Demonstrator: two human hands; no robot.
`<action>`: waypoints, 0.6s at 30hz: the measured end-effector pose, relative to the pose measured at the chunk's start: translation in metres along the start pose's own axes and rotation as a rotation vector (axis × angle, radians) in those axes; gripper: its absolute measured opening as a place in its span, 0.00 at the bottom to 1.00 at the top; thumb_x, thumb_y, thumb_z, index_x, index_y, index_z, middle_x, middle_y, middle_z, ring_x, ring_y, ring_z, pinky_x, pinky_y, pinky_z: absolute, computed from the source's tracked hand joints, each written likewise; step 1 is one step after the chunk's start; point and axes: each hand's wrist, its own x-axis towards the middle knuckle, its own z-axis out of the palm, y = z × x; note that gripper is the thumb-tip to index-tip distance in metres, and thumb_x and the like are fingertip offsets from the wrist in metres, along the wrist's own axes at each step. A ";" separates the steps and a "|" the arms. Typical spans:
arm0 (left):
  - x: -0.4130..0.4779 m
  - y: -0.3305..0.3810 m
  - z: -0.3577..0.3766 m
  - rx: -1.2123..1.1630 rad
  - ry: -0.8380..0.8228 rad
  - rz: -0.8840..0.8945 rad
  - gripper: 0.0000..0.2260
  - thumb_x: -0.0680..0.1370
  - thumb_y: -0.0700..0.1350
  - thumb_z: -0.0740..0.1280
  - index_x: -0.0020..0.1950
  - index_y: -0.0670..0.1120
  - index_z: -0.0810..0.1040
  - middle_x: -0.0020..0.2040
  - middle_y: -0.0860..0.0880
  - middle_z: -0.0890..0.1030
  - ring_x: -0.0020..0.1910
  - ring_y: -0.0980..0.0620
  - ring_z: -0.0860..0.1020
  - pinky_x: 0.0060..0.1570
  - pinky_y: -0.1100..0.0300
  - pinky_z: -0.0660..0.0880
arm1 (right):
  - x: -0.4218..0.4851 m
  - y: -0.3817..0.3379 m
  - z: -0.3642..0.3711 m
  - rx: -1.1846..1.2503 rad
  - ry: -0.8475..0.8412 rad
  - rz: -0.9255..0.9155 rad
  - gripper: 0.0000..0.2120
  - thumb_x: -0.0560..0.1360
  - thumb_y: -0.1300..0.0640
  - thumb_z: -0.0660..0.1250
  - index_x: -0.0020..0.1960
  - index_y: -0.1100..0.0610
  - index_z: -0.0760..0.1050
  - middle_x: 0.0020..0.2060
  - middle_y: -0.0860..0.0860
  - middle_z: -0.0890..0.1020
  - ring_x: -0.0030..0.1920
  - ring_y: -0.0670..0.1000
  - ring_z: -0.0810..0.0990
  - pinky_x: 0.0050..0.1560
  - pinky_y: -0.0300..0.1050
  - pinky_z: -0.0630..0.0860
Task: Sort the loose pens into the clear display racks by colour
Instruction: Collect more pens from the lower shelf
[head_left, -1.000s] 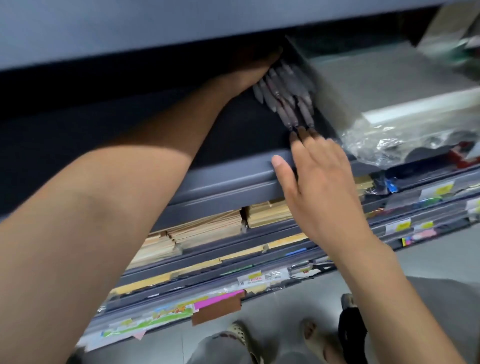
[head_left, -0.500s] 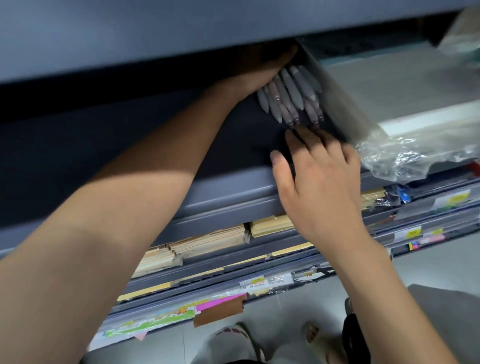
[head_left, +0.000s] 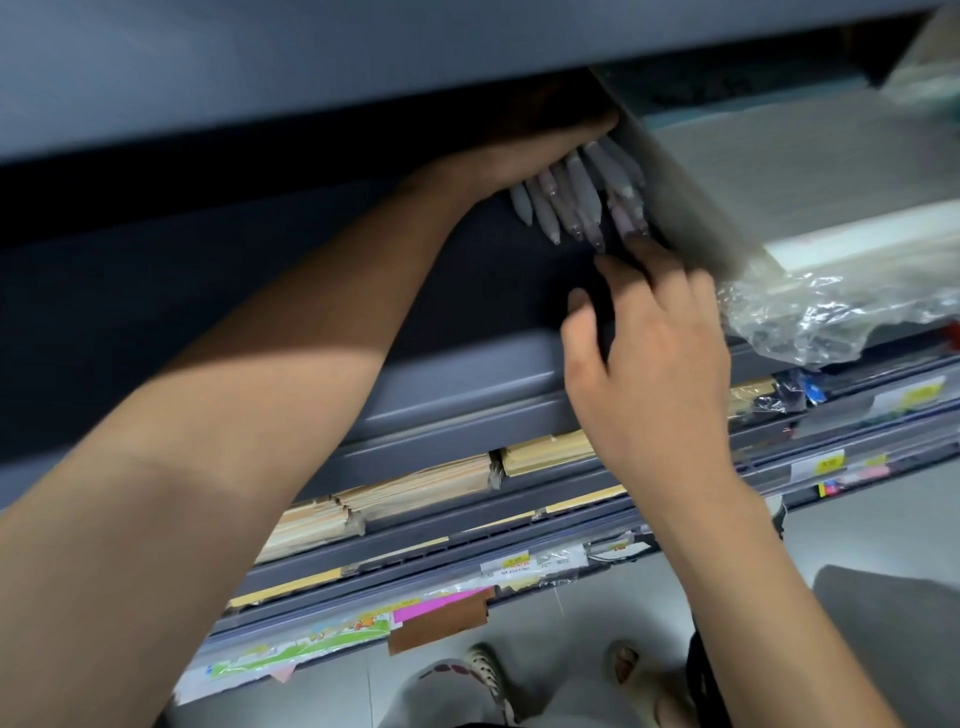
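Note:
My left hand (head_left: 524, 150) reaches deep under the upper shelf and grips a bunch of several pale grey pens (head_left: 576, 195), whose tips point down toward me. The hand's fingers are mostly hidden in shadow. Just below, my right hand (head_left: 649, 358) has its fingertips at the tips of the rightmost pens, fingers fairly straight. The pens lie against the sloping side wall of a clear display rack (head_left: 685, 208) on the right; what the rack holds is hard to make out.
A grey shelf edge (head_left: 311, 62) overhangs the top. Crumpled clear plastic wrap (head_left: 831, 306) lies at the right. Lower shelves hold stacks of brown envelopes (head_left: 415, 491) and price labels (head_left: 506, 564). Feet in sandals (head_left: 485, 670) stand on the tiled floor below.
The pen bunch has shifted up and right against the rack wall. My right hand followed, its fingertips staying at the pen tips.

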 end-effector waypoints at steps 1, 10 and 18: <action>0.006 0.007 -0.004 0.024 0.027 -0.057 0.19 0.78 0.64 0.63 0.65 0.59 0.73 0.60 0.58 0.78 0.53 0.69 0.75 0.56 0.71 0.69 | 0.001 0.000 0.000 0.001 -0.006 0.018 0.19 0.79 0.53 0.58 0.61 0.65 0.77 0.61 0.61 0.77 0.57 0.61 0.73 0.62 0.54 0.69; 0.020 -0.006 -0.007 0.030 -0.097 -0.035 0.16 0.72 0.56 0.63 0.55 0.51 0.77 0.47 0.57 0.80 0.44 0.63 0.79 0.50 0.61 0.75 | 0.004 0.006 -0.001 0.002 -0.032 0.030 0.17 0.78 0.56 0.59 0.60 0.65 0.77 0.55 0.63 0.79 0.54 0.62 0.74 0.58 0.50 0.66; 0.019 -0.005 -0.006 0.066 -0.115 -0.039 0.11 0.77 0.58 0.67 0.53 0.53 0.76 0.46 0.60 0.78 0.43 0.67 0.75 0.36 0.74 0.69 | 0.004 0.012 -0.004 0.026 -0.032 0.005 0.14 0.78 0.59 0.59 0.60 0.64 0.76 0.53 0.61 0.80 0.52 0.62 0.75 0.54 0.46 0.65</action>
